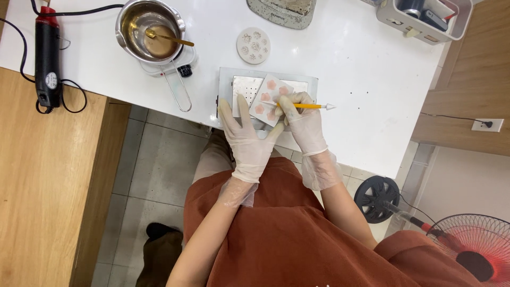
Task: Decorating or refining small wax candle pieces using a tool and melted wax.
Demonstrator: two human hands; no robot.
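Translucent gloves, rust-orange apron

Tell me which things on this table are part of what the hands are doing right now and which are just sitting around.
In use:
- left hand, steadying the white card with pink flowers
- right hand, holding the yellow pointed tool
- metal plate under the card

Lying about:
- black heat gun
- small metal pot with a spoon
- round white mould
- white organiser tray
- floor fan
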